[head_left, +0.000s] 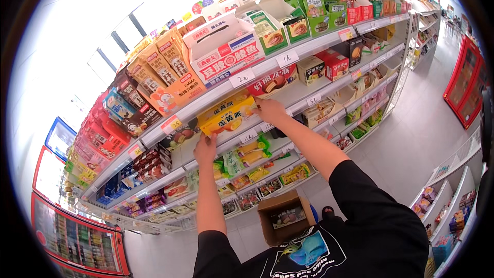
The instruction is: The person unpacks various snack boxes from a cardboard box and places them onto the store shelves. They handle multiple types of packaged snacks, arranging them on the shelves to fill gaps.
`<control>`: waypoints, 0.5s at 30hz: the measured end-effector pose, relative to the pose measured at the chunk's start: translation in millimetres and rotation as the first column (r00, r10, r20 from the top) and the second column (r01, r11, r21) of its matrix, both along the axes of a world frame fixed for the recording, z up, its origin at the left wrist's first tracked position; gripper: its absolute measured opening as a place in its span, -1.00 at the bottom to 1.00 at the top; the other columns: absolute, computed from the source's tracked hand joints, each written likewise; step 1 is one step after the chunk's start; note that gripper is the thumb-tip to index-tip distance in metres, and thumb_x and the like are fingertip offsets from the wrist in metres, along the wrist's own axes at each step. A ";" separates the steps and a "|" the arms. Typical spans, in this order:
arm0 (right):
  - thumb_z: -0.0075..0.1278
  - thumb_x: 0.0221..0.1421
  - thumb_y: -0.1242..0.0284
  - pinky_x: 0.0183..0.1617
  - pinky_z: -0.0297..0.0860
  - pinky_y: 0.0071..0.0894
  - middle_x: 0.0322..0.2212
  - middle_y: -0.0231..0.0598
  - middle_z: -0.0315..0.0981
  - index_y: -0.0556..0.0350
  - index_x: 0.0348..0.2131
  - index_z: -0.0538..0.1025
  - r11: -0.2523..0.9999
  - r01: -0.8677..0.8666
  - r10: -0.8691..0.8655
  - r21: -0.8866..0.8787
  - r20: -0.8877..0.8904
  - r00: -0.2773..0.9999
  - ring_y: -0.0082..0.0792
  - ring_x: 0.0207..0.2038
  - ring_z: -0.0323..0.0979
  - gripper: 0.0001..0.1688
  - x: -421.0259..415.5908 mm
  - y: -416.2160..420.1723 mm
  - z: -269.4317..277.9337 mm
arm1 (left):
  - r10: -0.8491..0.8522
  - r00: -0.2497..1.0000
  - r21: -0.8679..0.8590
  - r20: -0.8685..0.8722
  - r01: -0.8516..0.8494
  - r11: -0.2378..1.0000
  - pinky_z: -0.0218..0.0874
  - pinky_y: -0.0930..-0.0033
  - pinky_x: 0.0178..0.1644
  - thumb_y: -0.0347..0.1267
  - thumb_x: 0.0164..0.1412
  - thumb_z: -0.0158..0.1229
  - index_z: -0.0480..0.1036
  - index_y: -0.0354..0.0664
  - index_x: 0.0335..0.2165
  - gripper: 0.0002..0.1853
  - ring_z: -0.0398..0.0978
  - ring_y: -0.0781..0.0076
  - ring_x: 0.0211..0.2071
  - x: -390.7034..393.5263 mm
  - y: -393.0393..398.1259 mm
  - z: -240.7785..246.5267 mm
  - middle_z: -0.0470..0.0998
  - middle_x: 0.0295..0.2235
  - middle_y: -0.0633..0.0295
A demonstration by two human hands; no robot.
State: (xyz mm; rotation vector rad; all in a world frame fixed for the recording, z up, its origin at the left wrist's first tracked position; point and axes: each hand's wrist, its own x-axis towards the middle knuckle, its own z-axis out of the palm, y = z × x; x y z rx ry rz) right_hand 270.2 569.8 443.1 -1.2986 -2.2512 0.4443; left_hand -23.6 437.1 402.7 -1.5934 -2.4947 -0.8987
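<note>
In the head view a yellow snack-pie carton (229, 116) sits at the front of the second shelf, below the top ledge. Another yellow carton (222, 109) shows just behind it. My right hand (271, 110) grips the front carton's right end. At its lower left corner, my left hand (205, 149) holds it with the fingertips, the thumb hidden or hard to make out. A red pie carton (274, 81) stands to the right, behind my right hand. Left of the yellow cartons is a dark pie carton (184, 136), partly covered by the shelf edge above.
An open cardboard box (266, 216) with a dark carton (288, 217) inside stands on the floor by my feet. Packed snack boxes (229, 52) line the top shelf. Red-framed glass-door coolers (77, 235) are at lower left. Another shelf unit (444, 200) stands at right.
</note>
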 end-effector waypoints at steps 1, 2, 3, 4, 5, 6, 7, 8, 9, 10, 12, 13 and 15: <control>0.03 0.18 0.06 -0.11 0.46 0.02 -0.23 -0.07 0.60 -0.15 0.23 0.30 1.000 0.009 -0.008 -0.018 0.010 1.000 0.02 -0.14 0.55 -0.29 0.1 1.1 3.2 | 0.021 0.999 -0.009 -0.030 -0.022 1.000 0.24 -0.04 0.02 0.18 0.25 0.01 0.44 0.07 0.03 -0.42 0.56 0.18 -0.06 4.0 -0.2 0.2 0.66 -0.18 0.27; 0.02 0.18 0.06 -0.11 0.47 0.01 -0.21 -0.08 0.60 -0.15 0.24 0.30 0.999 0.017 -0.016 -0.037 0.021 1.000 0.00 -0.13 0.55 -0.29 1.1 0.2 4.4 | 0.042 0.997 -0.018 -0.059 -0.044 0.999 0.24 -0.03 0.03 0.19 0.26 -0.01 0.45 0.06 0.02 -0.42 0.55 0.18 -0.06 8.8 -0.9 -1.2 0.66 -0.18 0.28; 0.02 0.19 0.06 -0.10 0.47 0.00 -0.20 -0.08 0.60 -0.16 0.24 0.30 0.999 0.025 -0.024 -0.040 0.033 0.999 -0.01 -0.12 0.55 -0.29 1.5 2.3 6.2 | 0.062 0.994 -0.019 -0.093 -0.064 0.998 0.23 -0.02 0.03 0.20 0.26 -0.02 0.46 0.05 0.00 -0.41 0.54 0.18 -0.06 11.8 1.3 1.6 0.66 -0.18 0.29; 0.02 0.19 0.06 -0.09 0.47 -0.01 -0.19 -0.08 0.60 -0.17 0.25 0.29 0.998 0.034 -0.032 -0.043 0.047 0.998 -0.02 -0.12 0.55 -0.29 2.0 3.8 7.0 | 0.071 0.994 -0.056 -0.085 -0.076 0.996 0.23 -0.02 0.04 0.21 0.26 -0.04 0.47 0.04 -0.03 -0.41 0.54 0.19 -0.06 14.0 3.1 4.0 0.66 -0.19 0.29; 0.01 0.19 0.06 -0.09 0.47 -0.02 -0.18 -0.09 0.60 -0.18 0.25 0.29 0.998 0.043 -0.040 -0.048 0.061 0.997 -0.03 -0.11 0.55 -0.29 2.8 4.9 7.1 | 0.080 0.994 -0.095 -0.076 -0.087 0.992 0.22 -0.02 0.04 0.22 0.26 -0.05 0.49 0.04 -0.05 -0.41 0.53 0.20 -0.06 16.2 4.4 5.7 0.66 -0.19 0.30; 0.01 0.20 0.06 -0.08 0.47 -0.02 -0.17 -0.08 0.59 -0.18 0.26 0.28 0.997 0.038 -0.035 -0.063 0.057 0.998 -0.03 -0.10 0.55 -0.29 0.6 4.3 10.8 | 0.094 0.993 -0.128 -0.074 -0.103 0.986 0.22 -0.01 0.05 0.22 0.27 -0.06 0.50 0.03 -0.08 -0.41 0.52 0.21 -0.06 15.0 5.5 9.8 0.65 -0.19 0.31; 0.01 0.20 0.06 -0.08 0.47 -0.02 -0.16 -0.07 0.59 -0.17 0.26 0.27 0.996 0.034 -0.030 -0.079 0.053 0.998 -0.03 -0.09 0.55 -0.28 -1.4 1.7 12.8 | 0.105 0.992 -0.124 -0.072 -0.114 0.986 0.21 -0.01 0.06 0.22 0.27 -0.07 0.50 0.02 -0.09 -0.41 0.52 0.20 -0.06 12.7 6.0 8.5 0.65 -0.19 0.31; 0.00 0.21 0.06 -0.07 0.47 -0.02 -0.15 -0.07 0.58 -0.17 0.27 0.26 0.995 0.031 -0.026 -0.095 0.050 0.998 -0.03 -0.08 0.55 -0.28 -3.6 -2.1 13.9 | 0.116 0.991 -0.121 -0.069 -0.123 0.985 0.21 -0.01 0.06 0.22 0.27 -0.08 0.51 0.02 -0.11 -0.41 0.52 0.20 -0.06 9.8 4.5 2.6 0.65 -0.20 0.31; 0.01 0.21 0.06 -0.08 0.47 -0.01 -0.17 -0.06 0.59 -0.16 0.24 0.28 0.997 0.045 -0.042 -0.067 0.048 0.998 -0.02 -0.10 0.55 -0.30 -5.2 -4.4 15.0 | 0.121 0.990 -0.107 -0.069 -0.128 0.986 0.20 -0.01 0.07 0.22 0.28 -0.08 0.51 0.01 -0.12 -0.42 0.52 0.20 -0.06 9.4 5.6 3.3 0.65 -0.20 0.32; 0.01 0.21 0.05 -0.09 0.47 0.01 -0.19 -0.06 0.59 -0.14 0.22 0.31 0.997 0.065 -0.063 -0.036 0.049 0.997 0.00 -0.11 0.55 -0.32 -5.9 -5.1 11.4 | 0.120 0.987 -0.099 -0.105 -0.130 0.987 0.26 -0.03 0.02 0.19 0.28 -0.08 0.51 0.01 -0.12 -0.44 0.53 0.12 -0.09 16.4 3.7 6.4 0.64 -0.19 0.23; 0.01 0.22 0.07 -0.10 0.46 0.03 -0.21 -0.06 0.60 -0.12 0.20 0.32 0.998 0.064 -0.064 0.012 0.032 0.997 0.01 -0.12 0.55 -0.35 -8.9 4.3 16.0 | 0.112 0.986 -0.070 -0.124 -0.121 0.990 0.29 -0.04 -0.01 0.16 0.29 -0.05 0.50 0.01 -0.09 -0.46 0.53 0.03 -0.11 5.5 12.3 7.4 0.63 -0.19 0.11; 0.00 0.23 0.09 -0.09 0.46 0.04 -0.20 -0.06 0.60 -0.12 0.21 0.31 0.999 0.049 -0.050 0.012 0.034 0.998 0.02 -0.12 0.55 -0.35 -7.5 6.5 10.9 | 0.106 0.987 -0.078 -0.118 -0.115 0.990 0.31 -0.05 -0.03 0.14 0.29 -0.04 0.49 0.01 -0.07 -0.47 0.53 -0.02 -0.12 7.1 10.2 0.6 0.62 -0.19 0.05; -0.01 0.23 0.15 -0.09 0.46 0.04 -0.20 -0.07 0.60 -0.11 0.22 0.31 0.999 0.036 -0.036 0.001 0.027 0.999 0.02 -0.12 0.55 -0.37 -6.1 6.5 5.9 | 0.076 0.991 0.024 -0.111 -0.074 0.997 0.32 -0.07 -0.05 0.03 0.32 -0.01 0.47 -0.04 -0.03 -0.53 0.52 -0.11 -0.14 4.9 6.7 -0.2 0.60 -0.19 -0.05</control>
